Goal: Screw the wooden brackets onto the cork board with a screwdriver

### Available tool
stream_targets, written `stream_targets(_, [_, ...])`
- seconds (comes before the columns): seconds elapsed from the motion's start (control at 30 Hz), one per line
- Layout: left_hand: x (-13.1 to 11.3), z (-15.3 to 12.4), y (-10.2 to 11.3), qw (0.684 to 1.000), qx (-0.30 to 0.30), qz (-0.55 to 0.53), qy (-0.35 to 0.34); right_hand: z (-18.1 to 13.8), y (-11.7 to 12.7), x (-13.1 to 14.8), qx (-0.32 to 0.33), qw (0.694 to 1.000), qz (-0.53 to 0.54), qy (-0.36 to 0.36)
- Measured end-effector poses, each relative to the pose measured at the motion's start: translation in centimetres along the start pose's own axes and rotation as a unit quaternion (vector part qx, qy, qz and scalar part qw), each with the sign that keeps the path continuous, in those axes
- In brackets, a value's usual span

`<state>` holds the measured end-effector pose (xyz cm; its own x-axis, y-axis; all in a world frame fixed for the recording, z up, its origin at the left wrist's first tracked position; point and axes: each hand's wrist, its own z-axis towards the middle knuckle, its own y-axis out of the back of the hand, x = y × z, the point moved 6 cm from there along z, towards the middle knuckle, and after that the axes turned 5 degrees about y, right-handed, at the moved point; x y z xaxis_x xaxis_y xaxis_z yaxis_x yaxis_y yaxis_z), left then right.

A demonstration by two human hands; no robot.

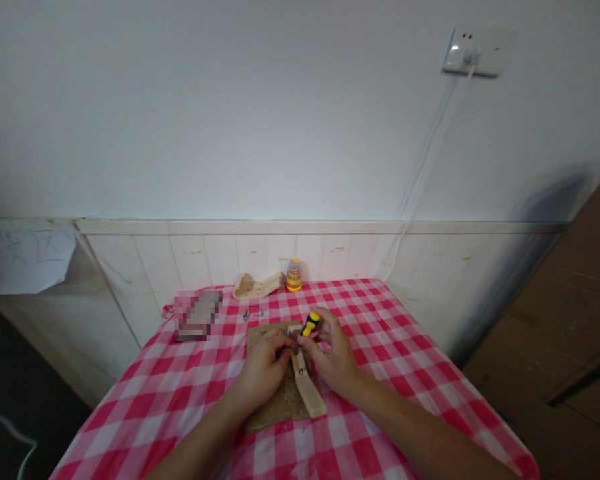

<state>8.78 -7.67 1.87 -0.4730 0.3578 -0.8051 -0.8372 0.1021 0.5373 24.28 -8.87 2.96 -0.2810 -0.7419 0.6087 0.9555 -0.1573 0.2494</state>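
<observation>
My right hand is closed around a small yellow-and-black screwdriver, held tilted above a pale wooden piece. Opposite it, my left hand has its fingers pinched together at the wood, close to the screwdriver's lower end; whatever they grip is hidden. A dark metal fastener shows on the wooden piece just below the fingers. Under the wood lies a flat brown board, partly covered by my left hand and forearm.
A red-and-white checked cloth covers the table. Toward the wall are another pale wooden piece, a clear container with yellow parts and several small metal pieces. A pixelated rectangular object lies left. A cable hangs from the wall socket.
</observation>
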Motion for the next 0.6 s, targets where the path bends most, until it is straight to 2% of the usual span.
stream_targets(0.2, [0.3, 0.0, -0.1, 1.000, -0.001, 0.000, -0.004, -0.2, 0.3, 0.2, -0.015, 1.000, -0.007, -0.003])
stream_targets(0.37, [0.9, 0.0, -0.4, 1.000, 0.005, 0.021, 0.023, -0.2, 1.1, 0.9, -0.053, 0.999, -0.009, 0.008])
stream_targets(0.6, [0.0, -0.4, -0.5, 0.999, 0.015, 0.050, 0.011, -0.4, 1.2, 1.1, -0.022, 0.999, -0.025, 0.015])
